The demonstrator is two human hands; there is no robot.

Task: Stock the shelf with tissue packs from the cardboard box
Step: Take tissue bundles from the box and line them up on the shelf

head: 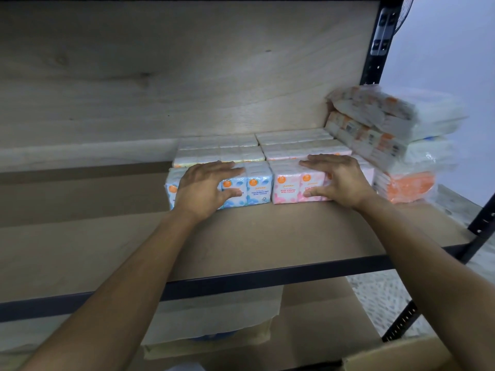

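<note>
On the brown shelf board stand rows of tissue packs. A blue fragrance-free pack is front left, a pink rose-scented pack beside it on the right. My left hand lies over the top and front of the blue pack, fingers on top and thumb on its face. My right hand grips the pink pack the same way. More white-topped packs fill the rows behind. The cardboard box shows at the bottom right, below the shelf.
Orange-and-white tissue bundles are stacked loosely at the right end, against the black upright post. A wooden back panel closes the rear. A black metal rail edges the shelf front. Another shelf with packaging lies underneath.
</note>
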